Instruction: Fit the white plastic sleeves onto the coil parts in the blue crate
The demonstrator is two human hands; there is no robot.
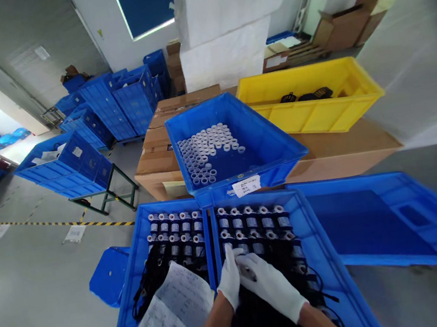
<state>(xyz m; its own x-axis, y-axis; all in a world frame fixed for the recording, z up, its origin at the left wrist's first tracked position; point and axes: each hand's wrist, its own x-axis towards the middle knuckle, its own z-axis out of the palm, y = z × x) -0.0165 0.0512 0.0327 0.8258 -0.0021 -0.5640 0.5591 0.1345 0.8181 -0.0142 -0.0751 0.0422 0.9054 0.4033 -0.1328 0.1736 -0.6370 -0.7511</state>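
Observation:
My left hand (229,276), in a white glove, is over the right-hand blue crate (337,272) with its fingers pressed together. Close against it, my right hand (273,286), gloved too, curls around a small round piece (248,274) that is mostly hidden between the hands. Whether the left fingers also grip it cannot be made out. Rows of white-ended rolls (248,211) wrapped in dark material stand in this crate, with black straps around them. Beside it, the left-hand blue crate (125,325) holds similar rolls, and handwritten paper sheets (173,319) lie over its near part.
Ahead, a tilted blue bin (265,139) holds many white rings (209,143). Behind it are a yellow bin (314,114) with dark pieces and cardboard boxes (158,151). A blue crate (371,222) lies at right; a blue stool (109,276) stands at left.

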